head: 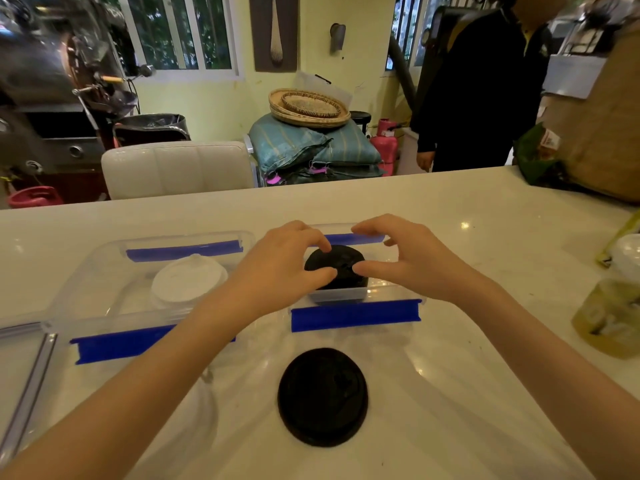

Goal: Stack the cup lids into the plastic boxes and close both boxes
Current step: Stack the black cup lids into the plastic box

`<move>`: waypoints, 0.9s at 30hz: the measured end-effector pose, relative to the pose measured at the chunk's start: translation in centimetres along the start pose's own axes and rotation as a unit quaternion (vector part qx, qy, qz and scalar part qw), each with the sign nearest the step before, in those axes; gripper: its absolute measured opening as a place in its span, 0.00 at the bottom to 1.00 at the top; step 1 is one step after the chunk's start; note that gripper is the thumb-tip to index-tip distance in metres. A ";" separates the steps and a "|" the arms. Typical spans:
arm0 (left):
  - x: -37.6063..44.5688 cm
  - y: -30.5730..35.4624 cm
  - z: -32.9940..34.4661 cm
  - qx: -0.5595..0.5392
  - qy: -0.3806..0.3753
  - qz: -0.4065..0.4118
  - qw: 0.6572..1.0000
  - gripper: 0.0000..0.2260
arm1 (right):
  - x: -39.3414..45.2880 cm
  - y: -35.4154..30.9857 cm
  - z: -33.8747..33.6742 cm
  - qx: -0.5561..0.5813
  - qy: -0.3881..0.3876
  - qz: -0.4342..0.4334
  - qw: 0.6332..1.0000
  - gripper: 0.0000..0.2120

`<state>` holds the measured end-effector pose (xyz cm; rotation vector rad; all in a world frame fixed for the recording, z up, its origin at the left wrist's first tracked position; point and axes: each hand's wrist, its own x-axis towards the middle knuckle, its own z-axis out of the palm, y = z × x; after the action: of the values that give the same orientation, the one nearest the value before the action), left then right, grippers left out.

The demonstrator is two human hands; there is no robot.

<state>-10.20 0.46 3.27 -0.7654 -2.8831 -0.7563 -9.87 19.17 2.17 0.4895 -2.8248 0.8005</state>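
Two clear plastic boxes with blue clasps stand side by side on the white counter. The left box (86, 271) holds a stack of white lids (188, 280). The right box (398, 292) holds a stack of black lids (341, 265). My left hand (277, 268) and my right hand (408, 258) both pinch the top of the black stack with thumb and fingers, over the right box. One loose black lid (322, 396) lies on the counter in front of the boxes. A clear lid (204, 403) sits near it, partly under my left forearm.
A clear box cover (24, 375) lies at the left edge of the counter. A jar with yellowish liquid (609, 320) and a clear container (627, 258) stand at the right. A burlap sack (595, 133) sits at the far right. A person in dark clothes (478, 91) stands beyond the counter.
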 end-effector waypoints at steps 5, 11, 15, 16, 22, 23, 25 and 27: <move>-4.3 1.8 -0.8 -0.062 0.000 0.018 0.998 0.16 | -4.4 -2.6 0.3 0.081 0.060 -0.069 0.992 0.18; -8.3 1.7 1.0 -0.050 -0.128 -0.099 0.986 0.31 | -8.2 -3.6 2.7 0.106 -0.126 -0.010 0.986 0.23; -10.1 1.4 2.1 -0.015 -0.139 -0.141 0.980 0.39 | -8.8 -3.5 3.9 0.064 -0.194 0.031 0.978 0.36; -10.4 1.5 2.4 -0.013 -0.140 -0.140 0.980 0.39 | -8.8 -3.6 4.1 0.060 -0.197 0.035 0.978 0.38; -10.4 1.5 3.5 0.009 -0.126 -0.124 0.984 0.33 | -8.6 -3.5 4.4 0.073 -0.188 0.042 0.979 0.39; -10.3 1.6 3.5 0.007 -0.121 -0.120 0.985 0.32 | -8.6 -3.5 4.2 0.074 -0.185 0.041 0.979 0.39; -10.0 1.7 3.1 -0.002 -0.113 -0.106 0.988 0.31 | -8.5 -3.5 3.7 0.076 -0.175 0.036 0.981 0.39; -9.8 2.1 2.2 -0.005 -0.105 -0.087 0.991 0.30 | -8.3 -3.6 2.9 0.075 -0.161 0.024 0.984 0.39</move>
<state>-0.50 -1.33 0.49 -0.6378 -3.1715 -0.7490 -1.04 16.90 -0.57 0.6255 -3.0946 1.0333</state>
